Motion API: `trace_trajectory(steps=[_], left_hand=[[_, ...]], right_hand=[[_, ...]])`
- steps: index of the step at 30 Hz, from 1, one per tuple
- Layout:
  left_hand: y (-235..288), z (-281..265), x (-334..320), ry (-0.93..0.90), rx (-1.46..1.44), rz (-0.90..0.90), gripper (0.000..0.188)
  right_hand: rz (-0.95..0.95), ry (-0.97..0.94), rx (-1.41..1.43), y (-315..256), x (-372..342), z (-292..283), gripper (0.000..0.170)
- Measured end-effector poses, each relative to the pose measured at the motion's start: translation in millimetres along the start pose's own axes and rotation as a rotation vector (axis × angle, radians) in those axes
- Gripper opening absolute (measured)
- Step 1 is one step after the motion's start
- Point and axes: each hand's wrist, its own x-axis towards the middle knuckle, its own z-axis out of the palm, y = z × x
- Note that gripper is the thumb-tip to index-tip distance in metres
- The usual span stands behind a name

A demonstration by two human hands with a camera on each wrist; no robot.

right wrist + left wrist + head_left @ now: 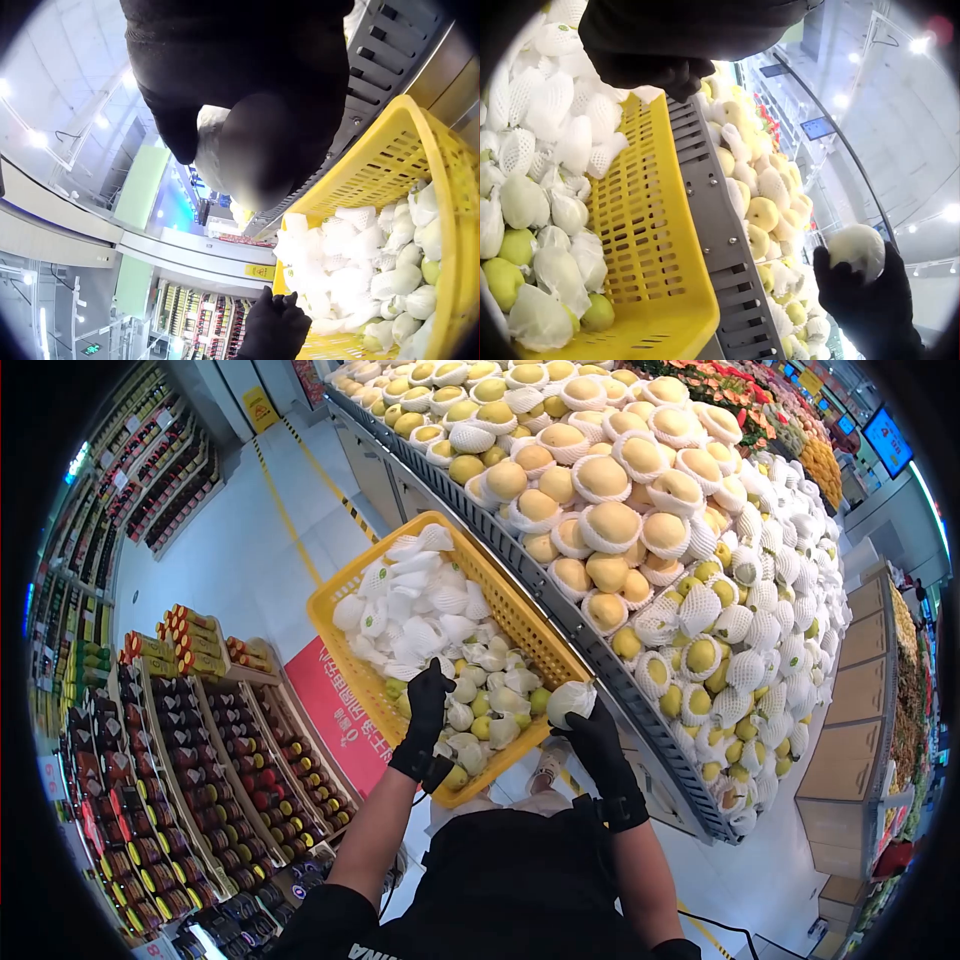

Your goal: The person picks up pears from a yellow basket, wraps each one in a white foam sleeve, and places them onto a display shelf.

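Observation:
My right hand (597,745), in a black glove, grips a round pear in a thin white wrap (571,703) at the crate's right rim, beside the display edge. The left wrist view shows the same wrapped pear (858,251) with gloved fingers curled round it. My left hand (428,705), also gloved in black, hangs over the yellow crate (343,650) with loosely bent fingers and no fruit visible in it. In the crate, white foam nets (415,600) lie heaped at the far end. Wrapped and bare green-yellow pears (480,705) fill the near end.
A slatted grey display edge (440,485) runs along the crate's right side. Above it rises a pile of pale yellow fruit (612,525) in foam nets. Shelves of jars (240,760) stand at the left, with a red floor mat (325,700) beside the crate.

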Motion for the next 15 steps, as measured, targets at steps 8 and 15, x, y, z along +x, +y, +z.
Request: trace_trajectory(steps=[8,15], left_hand=[[-15,-22,78,0.066,0.195,0.359,0.03],[-33,-45,170,0.166,0.293,0.421,0.03]], right_hand=[[0.037,0.019,-0.029,8,-3,-3,0.053],[0.088,0.081,-0.159,11,-5,-7,0.049]])
